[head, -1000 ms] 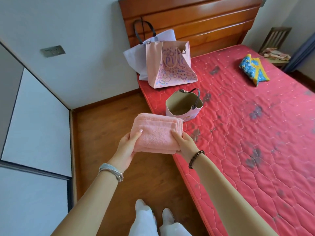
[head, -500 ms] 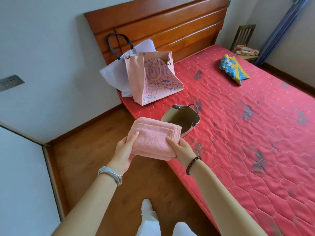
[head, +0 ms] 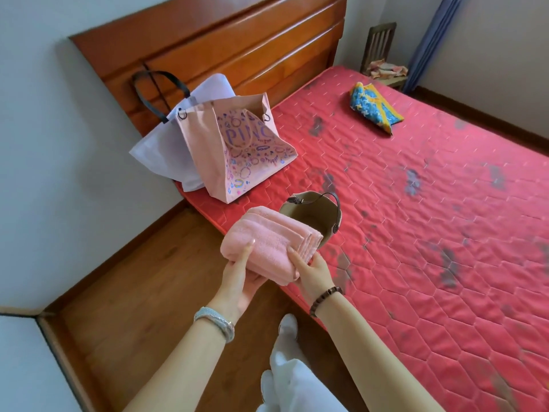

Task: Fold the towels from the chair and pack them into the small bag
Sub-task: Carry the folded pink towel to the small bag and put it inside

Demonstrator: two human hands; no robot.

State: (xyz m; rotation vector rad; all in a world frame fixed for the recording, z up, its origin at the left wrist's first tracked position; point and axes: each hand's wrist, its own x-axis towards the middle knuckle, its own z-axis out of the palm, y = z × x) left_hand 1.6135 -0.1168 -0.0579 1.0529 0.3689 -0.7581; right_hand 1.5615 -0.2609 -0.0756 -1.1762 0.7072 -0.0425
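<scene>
A folded pink towel (head: 267, 242) is held in the air just in front of the bed's near edge. My left hand (head: 240, 278) grips its left end, thumb on top, fingers underneath. My right hand (head: 312, 272) grips its right end the same way. Just behind the towel, a small beige bag (head: 318, 217) with a dark handle stands open on the red mattress (head: 416, 233); the towel's far corner overlaps its rim. A wooden chair (head: 383, 55) at the far side of the bed carries more crumpled cloth.
A large pink paper bag (head: 237, 150) and a white bag (head: 166, 150) lean on the wooden headboard (head: 237, 46). A blue-and-yellow folded cloth (head: 374, 110) lies far on the mattress. Wooden floor (head: 133, 292) and my feet are below, a blue curtain (head: 427, 40) by the chair.
The towel, held in both hands, has moved forward and right, closer to the small bag's opening. The view has shifted left and nearer to the bed.
</scene>
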